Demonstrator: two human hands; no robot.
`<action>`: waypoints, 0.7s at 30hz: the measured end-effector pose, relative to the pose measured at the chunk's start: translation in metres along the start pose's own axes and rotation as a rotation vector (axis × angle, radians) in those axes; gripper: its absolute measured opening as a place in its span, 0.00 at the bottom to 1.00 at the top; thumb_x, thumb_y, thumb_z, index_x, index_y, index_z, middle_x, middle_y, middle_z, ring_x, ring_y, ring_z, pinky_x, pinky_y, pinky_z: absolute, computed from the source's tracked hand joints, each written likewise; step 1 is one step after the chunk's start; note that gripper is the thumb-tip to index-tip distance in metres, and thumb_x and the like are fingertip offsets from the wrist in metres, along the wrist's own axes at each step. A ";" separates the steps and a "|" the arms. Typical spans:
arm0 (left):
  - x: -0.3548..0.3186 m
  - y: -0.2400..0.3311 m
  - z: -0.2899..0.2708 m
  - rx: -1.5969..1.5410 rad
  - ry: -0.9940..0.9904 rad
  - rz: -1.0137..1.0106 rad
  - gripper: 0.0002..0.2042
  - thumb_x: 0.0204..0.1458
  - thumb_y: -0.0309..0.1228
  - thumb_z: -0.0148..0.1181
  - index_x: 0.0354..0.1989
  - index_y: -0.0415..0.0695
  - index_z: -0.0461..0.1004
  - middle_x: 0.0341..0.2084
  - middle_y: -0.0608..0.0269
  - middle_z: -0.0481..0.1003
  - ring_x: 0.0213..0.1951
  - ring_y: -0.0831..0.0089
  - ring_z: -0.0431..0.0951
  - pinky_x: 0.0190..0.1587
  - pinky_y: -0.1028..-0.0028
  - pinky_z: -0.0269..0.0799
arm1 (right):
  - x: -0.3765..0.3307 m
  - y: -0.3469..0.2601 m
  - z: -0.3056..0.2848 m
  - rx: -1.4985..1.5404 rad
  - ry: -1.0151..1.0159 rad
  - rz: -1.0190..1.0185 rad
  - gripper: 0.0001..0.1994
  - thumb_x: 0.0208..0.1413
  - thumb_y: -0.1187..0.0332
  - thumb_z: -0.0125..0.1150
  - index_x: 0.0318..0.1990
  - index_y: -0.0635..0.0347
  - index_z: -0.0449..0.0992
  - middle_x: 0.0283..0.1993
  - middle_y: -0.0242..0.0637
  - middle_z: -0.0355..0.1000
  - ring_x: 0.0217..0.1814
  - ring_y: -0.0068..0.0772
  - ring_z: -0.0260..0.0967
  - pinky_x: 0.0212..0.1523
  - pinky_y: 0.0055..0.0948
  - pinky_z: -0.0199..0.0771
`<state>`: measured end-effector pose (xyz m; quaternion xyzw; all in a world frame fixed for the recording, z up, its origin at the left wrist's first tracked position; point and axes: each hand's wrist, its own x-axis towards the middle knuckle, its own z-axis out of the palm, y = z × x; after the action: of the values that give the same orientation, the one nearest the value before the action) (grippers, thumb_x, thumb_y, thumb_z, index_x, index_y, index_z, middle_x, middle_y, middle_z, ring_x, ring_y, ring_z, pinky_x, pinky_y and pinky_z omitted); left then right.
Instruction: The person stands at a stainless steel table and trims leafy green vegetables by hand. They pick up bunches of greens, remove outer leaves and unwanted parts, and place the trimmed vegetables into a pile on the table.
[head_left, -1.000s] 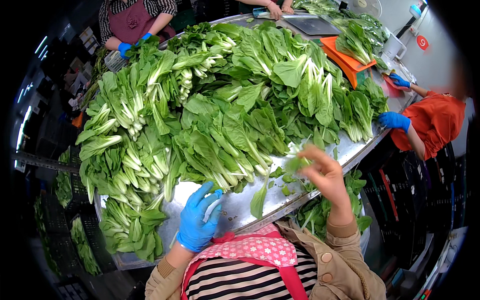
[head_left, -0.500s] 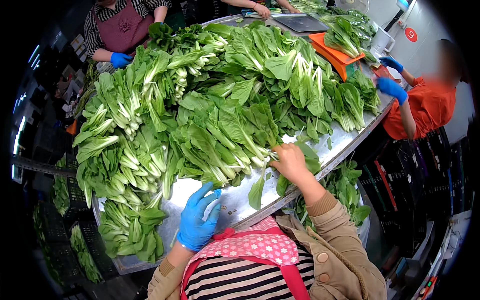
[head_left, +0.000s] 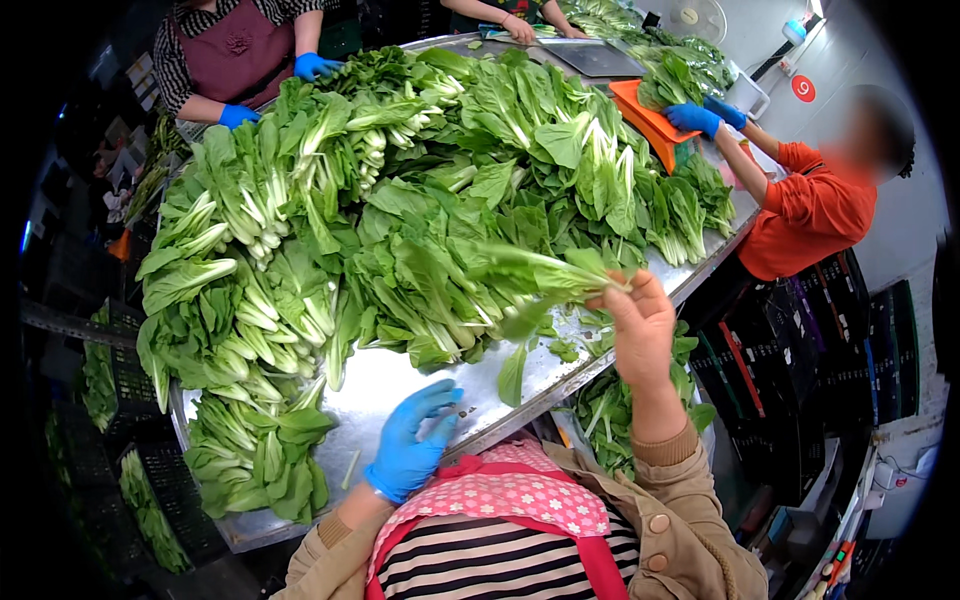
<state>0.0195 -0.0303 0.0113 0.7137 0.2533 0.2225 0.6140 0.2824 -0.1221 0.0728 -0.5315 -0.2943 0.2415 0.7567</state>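
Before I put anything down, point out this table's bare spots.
The main bare patch of the metal table lies between the heaped greens and the gloved left hand. A narrow strip borders the table's edge beyond the right hand. Leaf scraps clutter the stretch left of that hand; the table's middle is crowded with greens.

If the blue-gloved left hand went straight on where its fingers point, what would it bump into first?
Probably the near edge of the heaped leafy greens, across a strip of metal table. How high the left hand sits above the table is hard to judge.
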 end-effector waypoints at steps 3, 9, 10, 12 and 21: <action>0.001 0.001 0.008 -0.231 -0.110 -0.188 0.16 0.49 0.27 0.55 0.49 0.42 0.70 0.46 0.57 0.70 0.48 0.72 0.69 0.51 0.72 0.64 | -0.024 0.031 0.030 0.275 0.036 0.260 0.06 0.53 0.75 0.55 0.37 0.62 0.67 0.40 0.39 0.71 0.41 0.32 0.70 0.37 0.29 0.74; 0.017 -0.021 0.016 -0.473 -0.050 -0.246 0.22 0.52 0.32 0.55 0.55 0.39 0.61 0.47 0.60 0.69 0.47 0.76 0.69 0.49 0.76 0.64 | -0.085 0.078 0.074 0.590 0.001 0.652 0.06 0.54 0.71 0.56 0.39 0.57 0.69 0.40 0.36 0.71 0.46 0.33 0.69 0.41 0.30 0.71; 0.018 -0.025 0.012 -0.491 -0.074 -0.301 0.24 0.53 0.33 0.55 0.57 0.39 0.60 0.47 0.61 0.69 0.47 0.76 0.68 0.50 0.75 0.63 | -0.091 0.081 0.080 0.595 -0.010 0.716 0.06 0.53 0.70 0.56 0.39 0.56 0.70 0.39 0.36 0.72 0.45 0.31 0.69 0.40 0.29 0.70; 0.014 -0.026 0.004 -0.634 -0.090 -0.279 0.21 0.56 0.38 0.50 0.55 0.39 0.62 0.47 0.62 0.69 0.47 0.75 0.68 0.52 0.75 0.61 | -0.100 0.085 0.087 0.553 -0.004 0.727 0.06 0.53 0.71 0.57 0.38 0.57 0.72 0.36 0.32 0.71 0.37 0.26 0.67 0.36 0.27 0.67; -0.002 -0.004 -0.018 -0.587 -0.115 -0.133 0.21 0.61 0.40 0.37 0.53 0.39 0.65 0.49 0.60 0.69 0.50 0.72 0.67 0.56 0.73 0.57 | -0.127 0.091 0.106 0.393 -0.012 0.208 0.05 0.50 0.77 0.58 0.36 0.62 0.74 0.38 0.34 0.67 0.36 0.26 0.64 0.36 0.26 0.64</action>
<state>0.0066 -0.0172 0.0097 0.4988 0.1892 0.2048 0.8206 0.1127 -0.1087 -0.0098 -0.4000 -0.1897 0.3739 0.8150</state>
